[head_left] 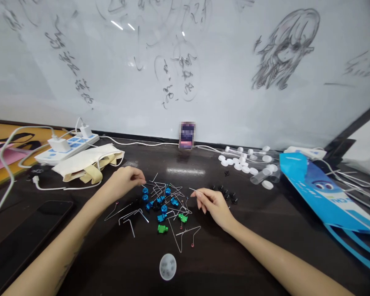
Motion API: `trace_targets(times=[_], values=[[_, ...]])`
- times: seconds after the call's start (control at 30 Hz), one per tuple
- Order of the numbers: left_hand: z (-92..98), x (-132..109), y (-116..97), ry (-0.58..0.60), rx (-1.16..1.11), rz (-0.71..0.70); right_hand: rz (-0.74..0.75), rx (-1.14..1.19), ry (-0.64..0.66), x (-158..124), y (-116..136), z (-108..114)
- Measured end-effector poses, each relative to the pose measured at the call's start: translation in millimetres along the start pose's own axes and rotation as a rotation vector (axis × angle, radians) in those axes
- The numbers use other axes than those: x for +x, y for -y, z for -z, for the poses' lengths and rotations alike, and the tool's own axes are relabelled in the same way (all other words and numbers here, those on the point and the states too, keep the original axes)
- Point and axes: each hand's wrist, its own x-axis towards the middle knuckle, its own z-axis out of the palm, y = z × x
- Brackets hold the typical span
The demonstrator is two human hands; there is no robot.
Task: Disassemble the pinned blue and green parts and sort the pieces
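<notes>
My right hand (214, 205) pinches a thin straight metal rod (195, 190) between thumb and fingers, over the right side of a pile of bent wires (175, 189). My left hand (126, 181) is closed, its fingertips pressed together at the pile's left edge; whatever they hold is too small to make out. Just below those fingertips lie blue metal fittings (145, 197). Two green fittings (162, 229) sit toward the front of the pile. L-shaped hex keys (130, 224) lie at front left. Wires with small reddish ends (193, 242) lie at the front.
A small translucent cup (167, 267) stands near the front edge. Black small parts (226, 193) lie right of my right hand. White caps (237, 164) and clear tubes (260, 176) are behind, beside a blue bag (323, 189). A phone (187, 135) leans against the whiteboard; a power strip (68, 150) sits left.
</notes>
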Motion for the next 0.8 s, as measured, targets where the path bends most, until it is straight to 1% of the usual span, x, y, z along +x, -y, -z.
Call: trace_targets(times=[0.07,0.13,0.17,0.3,0.37,0.43,0.5,0.57,0.6,0.7,0.8], values=[[1.4,-4,-5,0.097,0.071,0.012,-0.004,-0.007,0.001,0,0,0],[-3.3,-9,-11,0.174,0.157,0.021,-0.006,-0.014,-0.001,0,0,0],[-7.4,-11,-14,0.174,0.21,0.016,-0.007,-0.016,-0.002,0,0,-1],[-21.7,-17,-23,0.096,0.418,-0.015,-0.004,-0.02,0.0,1,-1,0],[-22.4,-18,-25,0.079,0.471,-0.019,-0.003,-0.021,0.002,1,-1,0],[-19.6,-17,-26,0.061,0.456,-0.036,-0.003,-0.02,0.002,1,-2,0],[-17.4,-16,-29,0.075,0.394,-0.091,-0.004,-0.021,0.0,1,-2,0],[-19.4,-16,-34,0.118,0.359,-0.125,-0.006,-0.02,0.002,1,-2,0],[-22.3,-17,-37,0.144,0.368,-0.118,-0.009,-0.019,0.004,1,-2,0],[-34.5,-21,-47,0.206,0.469,-0.025,-0.018,-0.01,0.011,1,-3,-1],[-40.9,-24,-49,0.206,0.544,0.006,-0.014,-0.011,0.012,1,-3,-1]])
